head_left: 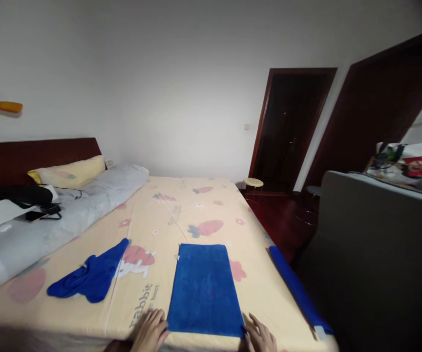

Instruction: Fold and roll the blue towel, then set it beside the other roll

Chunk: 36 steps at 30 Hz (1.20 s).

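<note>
A blue towel (205, 288) lies flat on the bed, spread into a rectangle with a small white tag on its far left side. At its near left corner, my left hand (151, 330) has its fingers curled and pinches the edge. My right hand (259, 335) grips the near right corner between thumb and fingers. To the left, a crumpled blue cloth (94, 276) lies in a loose heap. Along the bed's right edge rests a long, narrow blue cloth (299, 291), rolled or folded, with a white label at its near end.
The bed sheet (170, 205) has carrot and rabbit prints. A grey quilt (97, 195), a pillow (68, 172), a phone (36, 216) and a black bag-like item (18, 195) are at the left. A dark grey panel (365, 244) stands at right, a round stool (253, 182) beyond the bed.
</note>
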Motion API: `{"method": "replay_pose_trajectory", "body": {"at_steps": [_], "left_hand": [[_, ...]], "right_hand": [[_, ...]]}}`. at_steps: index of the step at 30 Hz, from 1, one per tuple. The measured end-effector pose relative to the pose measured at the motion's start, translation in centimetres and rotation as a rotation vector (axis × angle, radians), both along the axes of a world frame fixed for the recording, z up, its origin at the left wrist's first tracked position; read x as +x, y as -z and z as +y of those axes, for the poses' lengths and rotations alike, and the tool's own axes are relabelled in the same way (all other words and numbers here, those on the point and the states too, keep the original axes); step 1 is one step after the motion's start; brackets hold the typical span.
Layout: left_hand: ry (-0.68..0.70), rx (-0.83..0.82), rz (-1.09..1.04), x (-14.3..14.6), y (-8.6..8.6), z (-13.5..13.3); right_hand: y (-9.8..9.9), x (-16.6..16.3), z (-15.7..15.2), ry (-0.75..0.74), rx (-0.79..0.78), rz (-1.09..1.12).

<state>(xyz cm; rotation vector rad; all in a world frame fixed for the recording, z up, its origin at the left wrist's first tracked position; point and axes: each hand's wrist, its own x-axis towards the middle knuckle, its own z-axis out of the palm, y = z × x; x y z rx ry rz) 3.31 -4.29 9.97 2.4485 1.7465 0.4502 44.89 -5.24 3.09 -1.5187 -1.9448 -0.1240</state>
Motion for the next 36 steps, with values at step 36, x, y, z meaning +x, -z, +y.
{"method": "replay_pose_trajectory", "body": {"at_steps": [36], "left_hand": [[-0.02,-0.294,-0.015,11.8,2.3,1.9]], "right_hand": [[-3.5,-15.9,2.7,-0.074,-0.327,-0.011]]}}
